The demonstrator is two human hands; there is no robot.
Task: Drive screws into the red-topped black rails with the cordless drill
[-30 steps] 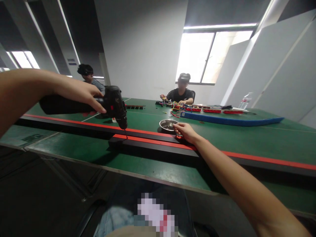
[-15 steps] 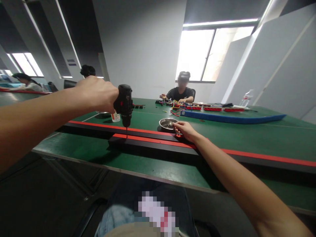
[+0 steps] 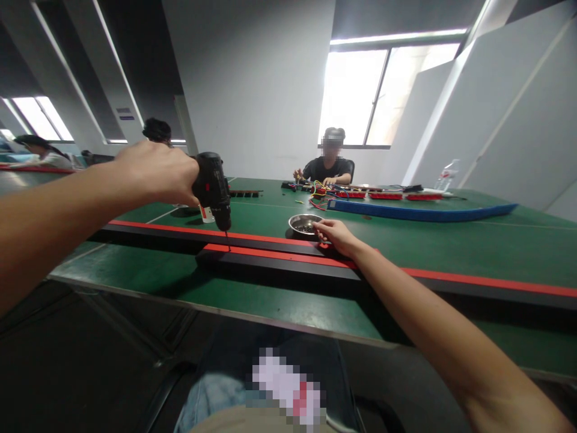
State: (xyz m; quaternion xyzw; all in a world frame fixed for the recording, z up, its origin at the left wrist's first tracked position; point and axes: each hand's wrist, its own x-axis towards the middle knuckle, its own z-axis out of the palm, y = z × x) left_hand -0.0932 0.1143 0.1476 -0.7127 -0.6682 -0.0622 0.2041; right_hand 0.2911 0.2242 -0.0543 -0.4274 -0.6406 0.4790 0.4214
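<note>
My left hand [image 3: 155, 173] is wrapped round the grip of a black cordless drill [image 3: 214, 189]. Its thin bit points down, slightly tilted, and the tip meets the red top of the nearer black bar [image 3: 270, 257] close to that bar's left end. My right hand [image 3: 334, 236] is pinched at the right rim of a metal bowl [image 3: 301, 218] with small dark pieces in it, perhaps screws. What the fingertips hold, if anything, is too small to tell. A second red-topped black bar [image 3: 153, 233] lies just behind the first.
A long blue strip [image 3: 419, 210] lies on the green table [image 3: 252, 304], right of the bowl. Behind it are red blocks [image 3: 383, 195] with coloured wires. A water bottle [image 3: 447, 175] stands at the far right. Across the table sits a co-worker [image 3: 331, 165]; others are at the left.
The drill's body has leaned to the left with my left hand, while its bit tip stays near the same spot on the bar. My right hand remains at the bowl.
</note>
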